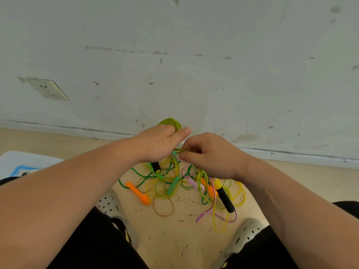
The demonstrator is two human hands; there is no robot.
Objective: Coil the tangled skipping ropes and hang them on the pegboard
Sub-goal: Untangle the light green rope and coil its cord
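A person is sitting low over a pale floor (174,239), and both hands are working close together just above a tangle of ropes (167,177) lying between the feet. The left hand (159,144) is gripping a coil of yellow-green rope (172,122), whose loops are sticking up past the knuckles in front of the wall (194,55); the thumb is pointing out toward the other hand, and a black handle (156,167) is poking out under the palm. The right hand (210,157) is pinching a yellow-green strand (179,150) between thumb and curled fingers, and this strand is running across to the left hand. The hands are almost touching. Below them, thin green, yellow and pink cords are crossing over each other on the floor. An orange handle (138,193) is lying at the left of the heap, a green handle (172,184) is slanting through its middle, a pink handle (196,185) is sitting beside that, and a black and yellow handle (224,197) is lying at the right, partly under the right wrist. A pink braided rope (213,215) is trailing out at the near right, and a tan loop (164,207) is resting near the orange handle. Pale perforated shoes (250,232) are showing at either side, and a socket (47,88) is sitting on the wall at the left.
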